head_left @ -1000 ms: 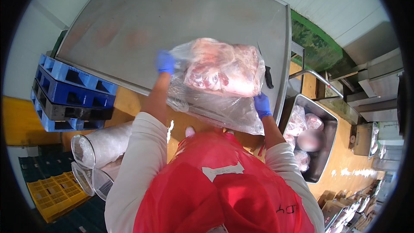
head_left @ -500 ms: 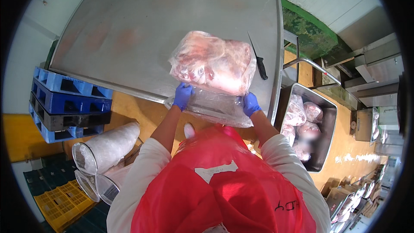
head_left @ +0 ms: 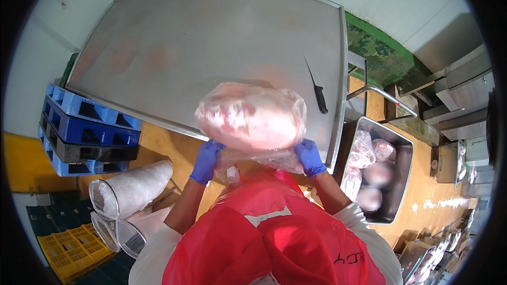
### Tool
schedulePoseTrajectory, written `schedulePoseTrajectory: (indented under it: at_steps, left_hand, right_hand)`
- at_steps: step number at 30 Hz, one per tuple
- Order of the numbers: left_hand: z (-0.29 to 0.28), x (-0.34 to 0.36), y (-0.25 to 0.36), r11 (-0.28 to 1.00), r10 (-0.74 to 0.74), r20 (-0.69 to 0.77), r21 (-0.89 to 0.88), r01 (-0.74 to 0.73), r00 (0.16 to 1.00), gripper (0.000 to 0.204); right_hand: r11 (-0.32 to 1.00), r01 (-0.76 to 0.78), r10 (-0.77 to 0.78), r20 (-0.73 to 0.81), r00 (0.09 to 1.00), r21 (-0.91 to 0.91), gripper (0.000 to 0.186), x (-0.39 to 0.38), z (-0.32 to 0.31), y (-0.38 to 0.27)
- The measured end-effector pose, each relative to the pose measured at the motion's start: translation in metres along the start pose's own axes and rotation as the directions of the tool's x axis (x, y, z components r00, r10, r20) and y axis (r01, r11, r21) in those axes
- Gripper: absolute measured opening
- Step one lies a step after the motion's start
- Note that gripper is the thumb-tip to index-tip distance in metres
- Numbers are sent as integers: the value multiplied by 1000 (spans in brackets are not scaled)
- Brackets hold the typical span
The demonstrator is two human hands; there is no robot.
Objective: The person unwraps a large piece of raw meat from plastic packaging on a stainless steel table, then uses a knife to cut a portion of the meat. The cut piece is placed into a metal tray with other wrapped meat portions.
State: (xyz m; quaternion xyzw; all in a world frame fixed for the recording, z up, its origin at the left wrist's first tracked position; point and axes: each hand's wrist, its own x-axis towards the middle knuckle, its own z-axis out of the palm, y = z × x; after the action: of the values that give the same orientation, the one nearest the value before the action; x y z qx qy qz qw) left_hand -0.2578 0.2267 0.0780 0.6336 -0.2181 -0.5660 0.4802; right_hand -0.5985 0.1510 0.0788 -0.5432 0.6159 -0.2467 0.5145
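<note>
A large piece of meat in a clear plastic bag (head_left: pixel 251 113) is at the near edge of the metal table (head_left: pixel 222 26). My left hand (head_left: pixel 207 159), in a blue glove, is closed on the bag's near left corner. The near right corner is pinched in my right hand (head_left: pixel 309 157), gloved the same way. Between the two hands the bag's loose end stretches just in front of my red apron. A knife with a black handle (head_left: pixel 320 99) lies on the table to the right of the meat, blade pointing away from me.
Right of the table stands a deep metal bin (head_left: pixel 404 179) with several bagged meat pieces, below a cart's metal handle (head_left: pixel 385 91). At left are stacked blue and black pallets (head_left: pixel 92 126), hoop-mounted plastic bags (head_left: pixel 134 190) and yellow crates (head_left: pixel 74 250).
Both hands have come closer to my body, pulling the bag's end. The bagged meat has shifted toward me and looks rounder, with its near side tipped up.
</note>
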Motion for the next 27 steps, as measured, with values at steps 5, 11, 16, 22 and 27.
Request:
schedulePoseTrajectory:
  at_steps: [5,11,16,22,27]
  left_hand:
    - [14,53,87,793,598,66,97,-601,799,14]
    - [14,63,112,883,460,-51,-83,-463,887,12]
    - [-15,-12,61,956,254,-40,165,-244,966,16]
    - [-48,-13,9,961,165,-43,233,-151,985,20]
    - [-47,19,34,952,255,103,147,-268,962,49]
  right_hand:
    - [901,-73,63,39,997,427,20,69,-9,-83]
    - [967,182,-182,-16,983,181,19,145,11,-75]
    - [919,392,-395,-109,912,-49,20,110,11,-10]
    - [814,434,-482,-30,876,-385,17,61,22,28]
    - [796,421,-490,-53,870,-435,18,33,31,10]
